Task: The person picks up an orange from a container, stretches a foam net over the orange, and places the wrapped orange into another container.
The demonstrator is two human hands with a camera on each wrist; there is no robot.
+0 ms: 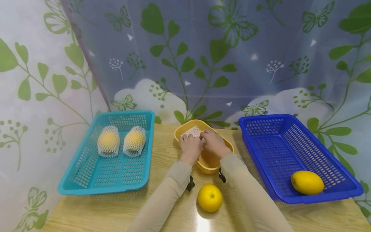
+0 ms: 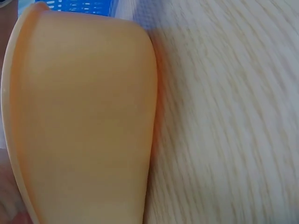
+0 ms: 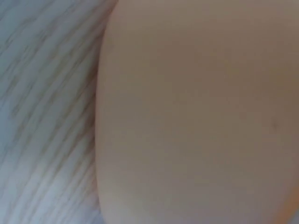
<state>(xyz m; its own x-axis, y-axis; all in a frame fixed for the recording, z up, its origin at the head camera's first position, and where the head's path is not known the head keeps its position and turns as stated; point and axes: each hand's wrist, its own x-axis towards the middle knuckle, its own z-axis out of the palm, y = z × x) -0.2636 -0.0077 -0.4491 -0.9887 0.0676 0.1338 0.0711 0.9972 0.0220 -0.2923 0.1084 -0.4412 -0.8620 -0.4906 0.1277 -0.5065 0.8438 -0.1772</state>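
Both hands reach into an orange-yellow oval basin point(image 1: 209, 170) at the middle of the table. A white foam net point(image 1: 193, 130) shows in its far left part. My left hand point(image 1: 191, 149) has its fingers curled at the net's near edge, and my right hand point(image 1: 215, 142) pinches at the net's right side; the fingertips are partly hidden. In the left wrist view the basin's outer wall point(image 2: 88, 112) fills the left half. Its wall point(image 3: 196, 112) also fills most of the right wrist view, blurred. Between the forearms lies a round yellow orange point(image 1: 210, 198).
On the left a teal basket point(image 1: 113, 191) holds two yellow fruits point(image 1: 108, 141) wrapped in foam nets. To the right, a blue basket point(image 1: 261, 167) contains a yellow lemon-shaped fruit point(image 1: 307, 182) in its near right corner. A patterned curtain point(image 1: 185, 64) hangs behind the wooden table point(image 1: 165, 141).
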